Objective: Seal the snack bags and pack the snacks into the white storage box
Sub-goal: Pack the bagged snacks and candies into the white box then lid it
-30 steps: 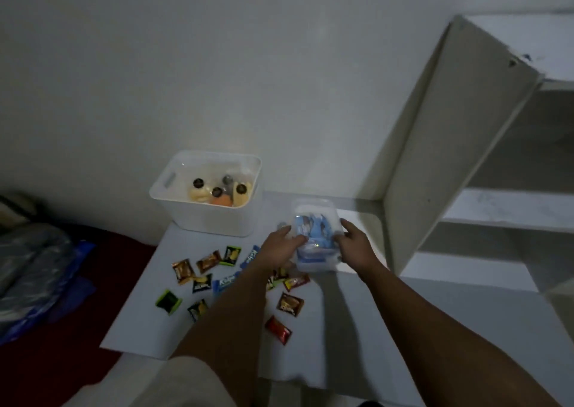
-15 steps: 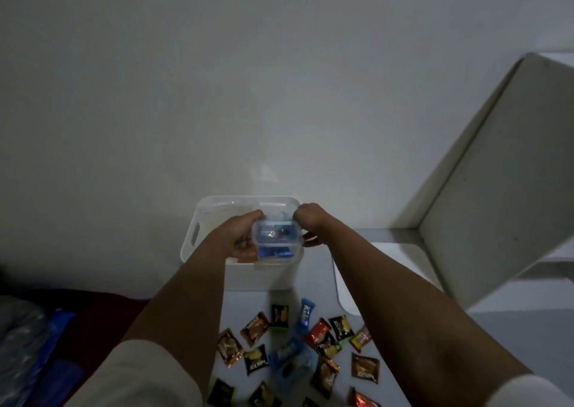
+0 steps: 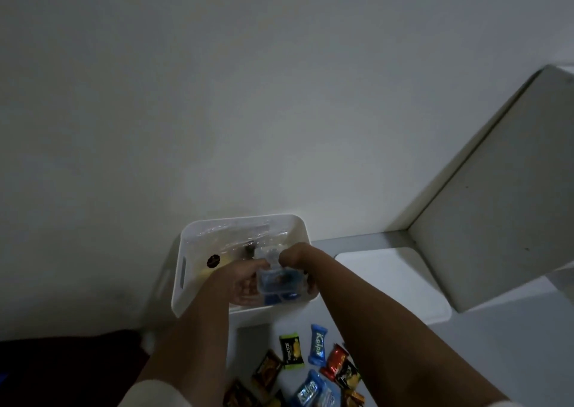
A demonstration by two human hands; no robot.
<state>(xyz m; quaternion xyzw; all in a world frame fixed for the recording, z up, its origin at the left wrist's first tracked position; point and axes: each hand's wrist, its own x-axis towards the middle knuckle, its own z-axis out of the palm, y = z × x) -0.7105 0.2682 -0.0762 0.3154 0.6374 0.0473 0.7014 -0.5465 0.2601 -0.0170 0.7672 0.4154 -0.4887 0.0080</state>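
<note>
The white storage box (image 3: 190,239) stands against the wall, with clear bags and a dark-stickered item (image 3: 213,261) inside. A small clear container of blue snacks (image 3: 279,284) sits low inside the box's near right part. My left hand (image 3: 242,279) grips its left side and my right hand (image 3: 293,259) holds its right side, wrist bent down over the rim. Loose snack packets (image 3: 317,348) in blue, green, red and brown lie on the white table in front of the box.
A white lid or tray (image 3: 391,270) lies to the right of the box. A white shelf panel (image 3: 497,195) rises at the right. A dark red surface (image 3: 62,366) lies left of the table. The wall is right behind the box.
Both hands carried the clear container from the table's right side to above the box, then lowered it into the box. The camera tilted upward.
</note>
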